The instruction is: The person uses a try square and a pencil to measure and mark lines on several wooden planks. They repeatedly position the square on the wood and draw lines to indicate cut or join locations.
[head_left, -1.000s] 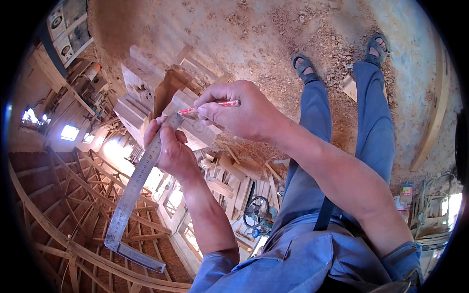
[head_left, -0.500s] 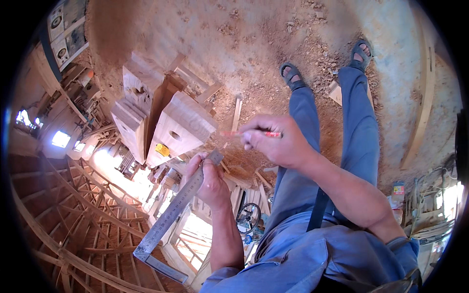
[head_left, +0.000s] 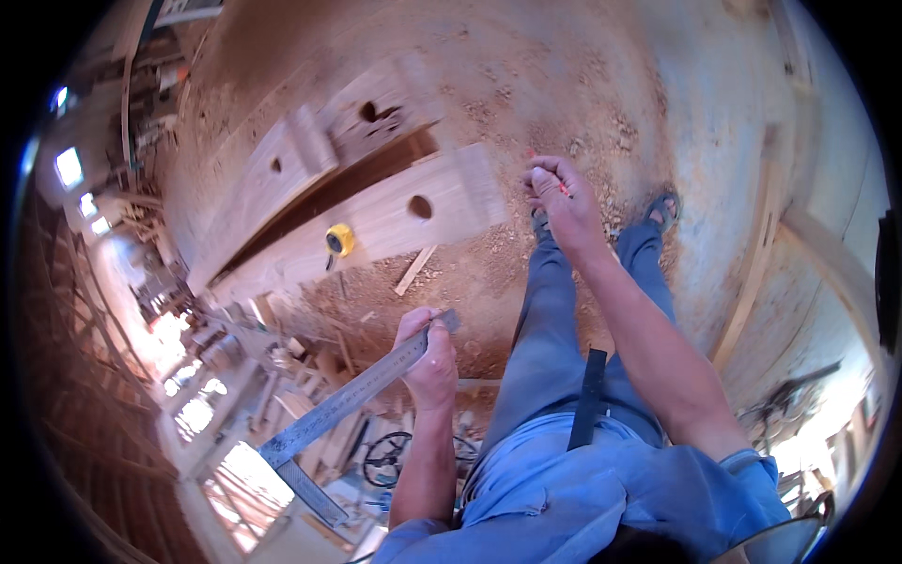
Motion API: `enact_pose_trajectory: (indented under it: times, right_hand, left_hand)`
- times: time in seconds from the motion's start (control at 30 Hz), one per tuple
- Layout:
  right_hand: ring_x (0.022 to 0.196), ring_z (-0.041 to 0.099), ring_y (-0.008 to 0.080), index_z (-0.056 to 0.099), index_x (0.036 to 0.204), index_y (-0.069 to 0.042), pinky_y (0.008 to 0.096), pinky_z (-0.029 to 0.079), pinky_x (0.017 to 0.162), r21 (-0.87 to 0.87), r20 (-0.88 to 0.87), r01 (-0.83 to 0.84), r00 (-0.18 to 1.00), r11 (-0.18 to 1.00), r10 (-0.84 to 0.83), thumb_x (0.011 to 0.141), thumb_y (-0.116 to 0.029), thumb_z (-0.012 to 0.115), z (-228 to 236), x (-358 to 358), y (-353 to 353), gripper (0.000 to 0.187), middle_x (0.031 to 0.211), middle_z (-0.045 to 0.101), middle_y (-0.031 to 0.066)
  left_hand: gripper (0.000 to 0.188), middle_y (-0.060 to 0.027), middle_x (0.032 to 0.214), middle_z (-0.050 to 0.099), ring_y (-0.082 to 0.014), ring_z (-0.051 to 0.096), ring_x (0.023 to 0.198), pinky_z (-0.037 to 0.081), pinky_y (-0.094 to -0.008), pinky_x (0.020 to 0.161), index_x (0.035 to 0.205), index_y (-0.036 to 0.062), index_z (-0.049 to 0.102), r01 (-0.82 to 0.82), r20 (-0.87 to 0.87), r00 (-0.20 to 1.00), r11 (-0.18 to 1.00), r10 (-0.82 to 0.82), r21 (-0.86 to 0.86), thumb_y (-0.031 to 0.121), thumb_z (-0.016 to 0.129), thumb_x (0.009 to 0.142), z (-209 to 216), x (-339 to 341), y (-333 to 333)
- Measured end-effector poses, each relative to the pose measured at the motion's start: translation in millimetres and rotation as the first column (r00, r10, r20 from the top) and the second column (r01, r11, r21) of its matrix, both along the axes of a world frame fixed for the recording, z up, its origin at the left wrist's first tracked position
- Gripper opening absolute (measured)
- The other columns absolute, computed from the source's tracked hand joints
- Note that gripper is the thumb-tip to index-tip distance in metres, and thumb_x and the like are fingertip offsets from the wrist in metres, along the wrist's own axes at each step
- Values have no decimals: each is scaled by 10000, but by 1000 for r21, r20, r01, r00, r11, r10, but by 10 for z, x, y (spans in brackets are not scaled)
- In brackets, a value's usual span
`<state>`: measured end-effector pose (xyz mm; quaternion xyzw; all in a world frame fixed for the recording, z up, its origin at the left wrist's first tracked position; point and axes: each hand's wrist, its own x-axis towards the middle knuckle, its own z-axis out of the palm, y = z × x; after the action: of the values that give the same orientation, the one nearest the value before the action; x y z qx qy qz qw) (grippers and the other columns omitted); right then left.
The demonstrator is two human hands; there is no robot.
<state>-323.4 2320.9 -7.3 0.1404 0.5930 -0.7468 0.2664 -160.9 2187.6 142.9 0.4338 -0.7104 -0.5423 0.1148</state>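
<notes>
My left hand [head_left: 430,367] is closed round one end of the long graduated blade of a metal carpenter's square [head_left: 352,397]. The square slants down to the left, with its short stock at the low end. Raised further out, my right hand [head_left: 571,207] pinches a slim red pencil [head_left: 565,190], mostly hidden by the fingers. Ahead and to the left lies a thick pale wooden beam [head_left: 376,230] with an oval hole. On its near side sits a yellow tape measure [head_left: 340,240]. Neither hand touches the beam.
Beyond a dark gap stands another pale timber [head_left: 362,122] with holes in it. A small wood strip [head_left: 415,270] lies on the dusty, chip-strewn floor [head_left: 564,103]. Long curved timbers [head_left: 756,254] rest at the right. Stacked wood and a spoked wheel [head_left: 385,459] are at lower left.
The view has swung, so the beams show longer and turned. My right hand with the pencil appears higher and further right. My left hand still grips the square, which slants less steeply.
</notes>
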Motion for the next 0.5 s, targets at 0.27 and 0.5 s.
enact_pose_trajectory:
  times: [0.27, 0.5]
  right_hand:
    - [849, 610, 126, 549, 1160, -34, 277, 508, 704, 133, 41, -22, 999, 991, 17, 981, -214, 554, 101, 135, -613, 254, 999, 617, 59]
    - [917, 638, 186, 506, 1188, -59, 331, 519, 775, 200, 105, -3, 994, 980, -18, 981, -201, 537, 207, 64, -564, 253, 1055, 637, 95]
  left_hand:
    - [129, -49, 752, 589, -68, 466, 493, 378, -220, 424, 981, 26, 620, -255, -35, 966, 966, 257, 45, -13, 533, 894, 387, 773, -688]
    - [176, -115, 962, 639, -94, 474, 498, 411, -236, 434, 1018, 71, 580, -432, -352, 691, 751, 631, 499, -14, 555, 867, 1235, 572, -1230]
